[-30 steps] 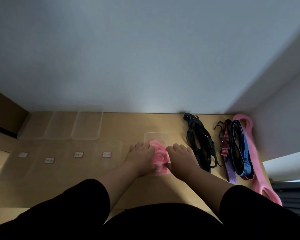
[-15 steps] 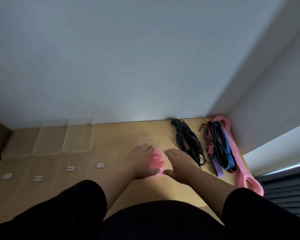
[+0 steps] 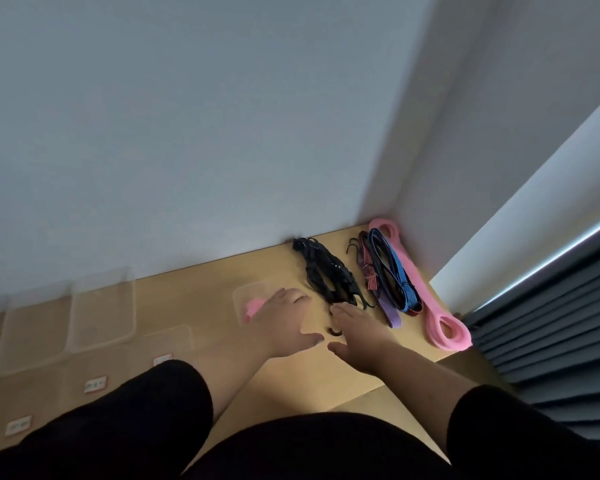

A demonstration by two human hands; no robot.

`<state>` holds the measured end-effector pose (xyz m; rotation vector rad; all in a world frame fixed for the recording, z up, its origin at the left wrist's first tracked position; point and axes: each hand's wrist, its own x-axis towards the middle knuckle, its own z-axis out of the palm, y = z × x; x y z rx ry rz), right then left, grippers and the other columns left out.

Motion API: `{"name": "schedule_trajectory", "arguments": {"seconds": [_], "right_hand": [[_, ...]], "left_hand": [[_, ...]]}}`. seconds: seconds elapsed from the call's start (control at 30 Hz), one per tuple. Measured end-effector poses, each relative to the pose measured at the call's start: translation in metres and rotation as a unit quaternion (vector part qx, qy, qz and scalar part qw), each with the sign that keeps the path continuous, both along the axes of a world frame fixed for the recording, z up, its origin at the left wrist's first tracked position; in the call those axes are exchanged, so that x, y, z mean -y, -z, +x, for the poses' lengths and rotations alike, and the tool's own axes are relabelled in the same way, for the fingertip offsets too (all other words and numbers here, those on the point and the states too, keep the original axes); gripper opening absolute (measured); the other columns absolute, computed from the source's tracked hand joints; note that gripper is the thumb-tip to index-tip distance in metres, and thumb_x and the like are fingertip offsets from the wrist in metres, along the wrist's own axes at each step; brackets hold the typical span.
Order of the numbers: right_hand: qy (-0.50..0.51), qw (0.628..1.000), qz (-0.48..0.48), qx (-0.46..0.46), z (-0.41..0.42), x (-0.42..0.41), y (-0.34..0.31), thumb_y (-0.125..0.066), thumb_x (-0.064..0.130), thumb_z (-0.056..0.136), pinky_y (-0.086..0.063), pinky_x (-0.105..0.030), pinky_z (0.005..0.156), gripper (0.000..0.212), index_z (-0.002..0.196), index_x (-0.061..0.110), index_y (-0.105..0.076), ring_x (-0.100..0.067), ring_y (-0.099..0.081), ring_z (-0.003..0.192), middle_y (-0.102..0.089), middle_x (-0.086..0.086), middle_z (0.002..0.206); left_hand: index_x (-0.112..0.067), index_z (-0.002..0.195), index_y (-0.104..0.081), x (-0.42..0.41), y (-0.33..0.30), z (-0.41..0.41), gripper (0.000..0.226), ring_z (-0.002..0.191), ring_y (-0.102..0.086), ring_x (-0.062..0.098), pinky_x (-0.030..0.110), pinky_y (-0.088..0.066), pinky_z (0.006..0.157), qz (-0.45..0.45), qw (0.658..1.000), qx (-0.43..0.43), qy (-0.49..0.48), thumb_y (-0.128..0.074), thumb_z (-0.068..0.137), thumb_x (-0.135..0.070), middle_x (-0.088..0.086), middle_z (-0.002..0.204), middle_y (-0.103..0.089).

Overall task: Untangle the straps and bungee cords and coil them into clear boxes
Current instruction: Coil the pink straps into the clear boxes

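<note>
Head view: black bungee bundle [image 3: 328, 273] lies mid-right, its near end just above the right hand [image 3: 355, 336], fingers spread flat. Left hand [image 3: 284, 322] also open, over clear box [image 3: 246, 292]. Both hands have left the pink coil [image 3: 253, 306] they pressed earlier. Bundle dark, tangled, hooked.

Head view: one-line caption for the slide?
Both hands, left hand and right hand, open over the table, between boxed pink strap and black bungee cords.

Both hands [image 3: 284, 320] [image 3: 355, 336] forward, fingers relaxed.
</note>
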<state>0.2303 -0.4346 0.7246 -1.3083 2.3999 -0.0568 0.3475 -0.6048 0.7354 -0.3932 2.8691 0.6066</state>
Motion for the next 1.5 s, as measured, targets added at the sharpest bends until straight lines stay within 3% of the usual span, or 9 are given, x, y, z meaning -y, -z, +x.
{"name": "schedule_trajectory", "arguments": {"seconds": [0.23, 0.67, 0.8, 0.93, 1.1, 1.2, 1.33, 1.5], "right_hand": [[0.039, 0.999, -0.003, 0.007, -0.052, -0.052, -0.002, -0.058, 0.044, 0.096, -0.022, -0.035, 0.122, 0.076, 0.160, 0.022, -0.022, -0.019, -0.023, 0.153, -0.024, 0.003, 0.166], [0.061, 0.997, 0.035, 0.030, -0.176, -0.164, 0.006, -0.060, 0.037, 0.091, -0.038, -0.036, 0.115, 0.070, 0.155, 0.027, -0.034, -0.017, -0.042, 0.142, -0.041, 0.005, 0.158], [0.043, 0.998, 0.026, 0.037, -0.194, -0.188, 0.016, -0.071, 0.034, 0.087, -0.051, -0.031, 0.103, 0.056, 0.140, 0.032, -0.054, -0.010, -0.055, 0.117, -0.059, 0.011, 0.135], [-0.014, 0.999, 0.032, 0.004, -0.203, -0.208, 0.027, -0.069, 0.030, 0.089, -0.049, -0.029, 0.096, 0.041, 0.129, 0.028, -0.062, -0.011, -0.051, 0.104, -0.062, 0.008, 0.121], [-0.083, 0.994, 0.060, -0.024, -0.208, -0.221, 0.036, -0.060, 0.017, 0.095, -0.046, -0.039, 0.106, 0.037, 0.131, 0.023, -0.063, -0.021, -0.051, 0.118, -0.059, 0.002, 0.131], [-0.097, 0.993, 0.058, -0.034, -0.210, -0.224, 0.041, -0.059, 0.016, 0.096, -0.043, -0.039, 0.108, 0.038, 0.133, 0.023, -0.061, -0.022, -0.049, 0.121, -0.057, 0.001, 0.134], [-0.104, 0.992, 0.046, -0.049, -0.206, -0.226, 0.046, -0.059, 0.019, 0.096, -0.039, -0.040, 0.111, 0.043, 0.138, 0.024, -0.053, -0.025, -0.044, 0.126, -0.050, -0.001, 0.138], [-0.117, 0.990, 0.036, -0.066, -0.205, -0.224, 0.045, -0.058, 0.020, 0.097, -0.038, -0.041, 0.109, 0.041, 0.138, 0.024, -0.053, -0.026, -0.043, 0.124, -0.050, -0.004, 0.138]], "left_hand": [[-0.014, 0.154, -0.033, -0.048, 0.000, -0.058, 0.085, 0.144, -0.031, 0.023, 0.038, -0.028, 0.120, -0.006, 0.998, 0.001, 0.063, -0.054, 0.089, -0.064, 0.005, 0.156, -0.038], [-0.017, 0.150, -0.039, -0.155, 0.022, -0.179, 0.065, 0.138, -0.039, 0.022, 0.037, -0.040, 0.110, 0.029, 0.995, 0.048, 0.086, -0.056, 0.094, -0.046, 0.001, 0.148, -0.042], [-0.021, 0.134, -0.051, -0.178, 0.035, -0.199, 0.040, 0.129, -0.045, 0.019, 0.038, -0.044, 0.105, 0.004, 0.992, 0.042, 0.123, -0.055, 0.095, -0.029, -0.001, 0.136, -0.049], [-0.020, 0.124, -0.055, -0.202, 0.052, -0.209, 0.030, 0.121, -0.050, 0.015, 0.034, -0.046, 0.102, -0.011, 0.986, 0.042, 0.162, -0.055, 0.095, -0.027, -0.003, 0.127, -0.055], [-0.028, 0.120, -0.042, -0.220, 0.065, -0.215, 0.029, 0.110, -0.053, 0.020, 0.037, -0.046, 0.096, -0.015, 0.978, 0.038, 0.204, -0.057, 0.094, -0.025, -0.002, 0.119, -0.059], [-0.025, 0.123, -0.042, -0.224, 0.071, -0.217, 0.031, 0.109, -0.053, 0.024, 0.041, -0.044, 0.095, -0.077, 0.970, 0.031, 0.229, -0.056, 0.096, -0.030, 0.002, 0.117, -0.060], [-0.022, 0.120, -0.046, -0.233, 0.080, -0.216, 0.029, 0.113, -0.050, 0.025, 0.043, -0.042, 0.099, -0.109, 0.975, 0.013, 0.195, -0.058, 0.095, -0.028, 0.001, 0.116, -0.058], [-0.024, 0.110, -0.047, -0.235, 0.080, -0.214, 0.017, 0.105, -0.051, 0.020, 0.039, -0.041, 0.095, -0.102, 0.981, -0.018, 0.165, -0.057, 0.097, -0.029, -0.002, 0.108, -0.058]]}}
